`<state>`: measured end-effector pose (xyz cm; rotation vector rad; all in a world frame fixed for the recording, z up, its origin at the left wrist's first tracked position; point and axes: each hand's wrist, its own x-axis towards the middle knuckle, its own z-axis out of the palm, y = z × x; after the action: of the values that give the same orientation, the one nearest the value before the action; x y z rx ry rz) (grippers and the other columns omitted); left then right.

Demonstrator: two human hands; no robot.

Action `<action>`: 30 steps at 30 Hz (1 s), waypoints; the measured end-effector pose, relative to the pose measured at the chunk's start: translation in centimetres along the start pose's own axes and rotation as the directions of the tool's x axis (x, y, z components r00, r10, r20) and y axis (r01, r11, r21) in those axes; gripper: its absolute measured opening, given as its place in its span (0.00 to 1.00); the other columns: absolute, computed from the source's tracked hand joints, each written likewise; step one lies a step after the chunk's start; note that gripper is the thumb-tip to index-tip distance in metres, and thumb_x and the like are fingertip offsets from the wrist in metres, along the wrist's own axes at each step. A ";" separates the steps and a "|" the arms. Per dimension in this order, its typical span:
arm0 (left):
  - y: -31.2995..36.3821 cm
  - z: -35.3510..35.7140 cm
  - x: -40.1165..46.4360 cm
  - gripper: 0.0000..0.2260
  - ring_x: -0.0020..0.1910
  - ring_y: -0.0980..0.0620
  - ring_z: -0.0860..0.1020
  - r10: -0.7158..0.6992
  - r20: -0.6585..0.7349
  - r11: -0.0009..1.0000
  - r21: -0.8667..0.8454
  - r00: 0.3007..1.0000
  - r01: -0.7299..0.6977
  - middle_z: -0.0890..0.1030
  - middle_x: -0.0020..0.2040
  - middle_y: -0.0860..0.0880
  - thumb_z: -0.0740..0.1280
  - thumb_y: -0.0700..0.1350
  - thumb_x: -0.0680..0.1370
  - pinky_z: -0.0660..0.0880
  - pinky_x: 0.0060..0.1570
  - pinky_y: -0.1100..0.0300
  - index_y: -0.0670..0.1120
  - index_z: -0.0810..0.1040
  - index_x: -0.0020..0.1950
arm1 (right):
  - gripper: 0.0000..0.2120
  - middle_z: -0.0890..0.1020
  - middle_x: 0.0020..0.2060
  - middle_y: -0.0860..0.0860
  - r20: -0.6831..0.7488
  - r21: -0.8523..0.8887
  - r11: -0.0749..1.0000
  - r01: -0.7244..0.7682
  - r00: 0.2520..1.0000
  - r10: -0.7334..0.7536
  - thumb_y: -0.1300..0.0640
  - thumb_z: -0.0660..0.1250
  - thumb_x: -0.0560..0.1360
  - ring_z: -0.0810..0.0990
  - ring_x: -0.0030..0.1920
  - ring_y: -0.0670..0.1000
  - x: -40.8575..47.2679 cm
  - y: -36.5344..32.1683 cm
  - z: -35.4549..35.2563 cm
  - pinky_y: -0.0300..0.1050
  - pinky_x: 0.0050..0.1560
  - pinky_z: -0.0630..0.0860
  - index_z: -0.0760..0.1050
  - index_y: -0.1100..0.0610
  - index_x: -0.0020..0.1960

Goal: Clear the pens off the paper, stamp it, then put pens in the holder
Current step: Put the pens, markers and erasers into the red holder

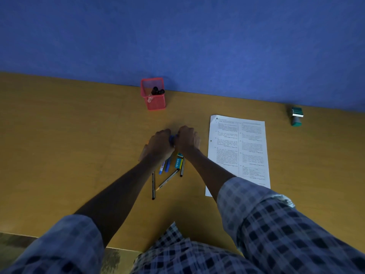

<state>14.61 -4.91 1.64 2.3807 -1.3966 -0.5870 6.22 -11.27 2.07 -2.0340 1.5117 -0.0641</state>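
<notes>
Both hands, left hand and right hand, curl together around a bunch of pens on the table, left of the paper.

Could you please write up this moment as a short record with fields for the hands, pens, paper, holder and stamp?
hands: left hand and right hand meet, curled round a blue item
pens: loose pens lie on the table below the hands, left of the paper
paper: printed sheet, no pens on it
holder: red mesh holder by the wall, dark pens inside
stamp: green stamp, far right, untouched
</notes>
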 end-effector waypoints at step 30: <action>0.4 -14.9 4.9 0.11 0.37 0.55 0.80 -0.005 -0.784 0.857 -0.323 0.620 -0.402 0.76 0.43 0.51 0.65 0.40 0.74 0.77 0.34 0.64 0.50 0.67 0.53 | 0.03 0.84 0.40 0.51 -0.576 0.479 0.693 0.538 0.789 -0.215 0.64 0.68 0.74 0.83 0.42 0.49 2.9 -6.4 -11.3 0.49 0.47 0.81 0.80 0.63 0.46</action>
<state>23.85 -8.42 13.82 1.6771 -0.9449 0.1697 8.47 -17.60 13.51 -1.7833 1.0450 -1.1804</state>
